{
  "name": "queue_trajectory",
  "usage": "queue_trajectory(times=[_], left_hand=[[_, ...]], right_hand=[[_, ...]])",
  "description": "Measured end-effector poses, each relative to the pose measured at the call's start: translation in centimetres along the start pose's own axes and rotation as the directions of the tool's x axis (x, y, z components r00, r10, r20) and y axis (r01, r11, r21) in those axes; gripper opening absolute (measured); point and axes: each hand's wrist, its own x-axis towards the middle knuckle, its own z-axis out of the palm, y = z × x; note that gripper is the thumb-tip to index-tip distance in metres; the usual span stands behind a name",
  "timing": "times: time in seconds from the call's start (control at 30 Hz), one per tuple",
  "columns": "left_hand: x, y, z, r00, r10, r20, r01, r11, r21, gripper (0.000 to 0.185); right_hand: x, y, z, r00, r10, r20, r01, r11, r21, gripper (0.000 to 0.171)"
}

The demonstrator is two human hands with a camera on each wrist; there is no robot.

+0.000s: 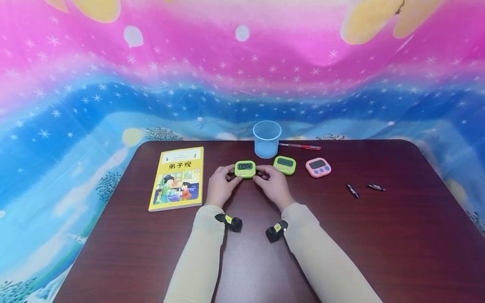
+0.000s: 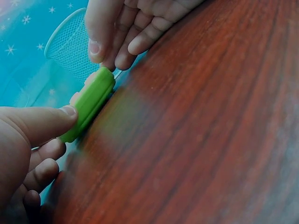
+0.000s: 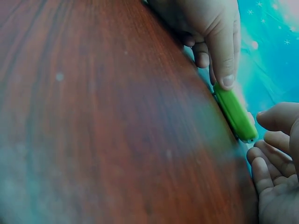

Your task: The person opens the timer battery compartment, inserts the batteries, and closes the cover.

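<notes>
A green timer [image 1: 245, 168] with digits on its display stands on the dark wooden table [image 1: 379, 235], held between both hands. My left hand [image 1: 232, 174] grips its left end: in the left wrist view the thumb [image 2: 46, 122] presses on the timer's edge [image 2: 88, 105], with the other fingers curled below. My right hand [image 1: 260, 174] takes the right end. In the right wrist view, the right thumb [image 3: 275, 116] sits close to the end of the timer [image 3: 236, 114], while the left hand's fingers [image 3: 219, 51] touch the far end.
Behind the held timer stand a translucent blue cup [image 1: 267, 139], a second green timer [image 1: 285, 164] and a pink timer [image 1: 318, 167]. A red pen [image 1: 301, 146] lies at the back. A yellow book [image 1: 177, 178] lies left; two small dark sticks [image 1: 352, 190] [image 1: 376, 187] lie right.
</notes>
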Motion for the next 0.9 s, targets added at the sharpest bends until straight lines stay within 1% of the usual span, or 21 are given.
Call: queue_trajectory(times=[0.07, 0.13, 0.23, 0.33, 0.4, 0.47, 0.6, 0.7, 0.83, 0.9], left_hand=[[-0.1, -0.1, 0.0, 1.0, 0.001, -0.009, -0.001, 1.0, -0.018, 0.051], [-0.2, -0.2, 0.1, 0.999, -0.003, -0.036, 0.001, 0.998, -0.064, 0.05], [-0.6, -0.4, 0.3, 0.994, -0.027, -0.106, 0.011, 0.989, -0.146, 0.045], [-1.1, -0.3, 0.6, 0.983, -0.043, -0.18, 0.001, 0.974, -0.227, 0.038], [-1.4, 0.0, 0.8, 0.974, -0.03, -0.224, -0.033, 0.962, -0.27, 0.036], [-1.7, 0.3, 1.1, 0.964, 0.008, -0.265, -0.091, 0.949, -0.303, 0.034], [-2.3, 1.2, 1.8, 0.942, 0.088, -0.325, -0.198, 0.925, -0.324, 0.033], [-2.7, 2.1, 2.4, 0.929, 0.14, -0.344, -0.26, 0.907, -0.332, 0.033], [-3.1, 3.3, 3.3, 0.911, 0.2, -0.359, -0.332, 0.873, -0.356, 0.033], [-3.3, 3.7, 3.8, 0.9, 0.228, -0.371, -0.367, 0.856, -0.364, 0.034]], right_hand=[[-0.3, 0.1, -0.1, 1.0, -0.003, -0.011, 0.003, 1.0, 0.015, 0.036], [-0.7, 0.3, -0.3, 0.999, -0.01, -0.037, 0.011, 1.0, 0.021, 0.034], [-1.6, 0.6, -0.7, 0.994, -0.022, -0.103, 0.025, 0.999, 0.033, 0.029], [-2.4, 0.9, -1.2, 0.982, -0.032, -0.185, 0.042, 0.998, 0.047, 0.024], [-2.7, 1.1, -1.6, 0.972, -0.047, -0.232, 0.061, 0.997, 0.055, 0.023], [-2.9, 1.3, -1.9, 0.962, -0.057, -0.268, 0.076, 0.995, 0.058, 0.023], [-2.8, 1.8, -2.3, 0.947, -0.07, -0.315, 0.093, 0.994, 0.059, 0.022], [-2.7, 2.0, -2.5, 0.936, -0.067, -0.347, 0.093, 0.994, 0.059, 0.02], [-2.6, 2.0, -2.8, 0.918, -0.072, -0.39, 0.1, 0.994, 0.05, 0.019], [-2.6, 2.0, -3.0, 0.907, -0.076, -0.414, 0.105, 0.993, 0.048, 0.019]])
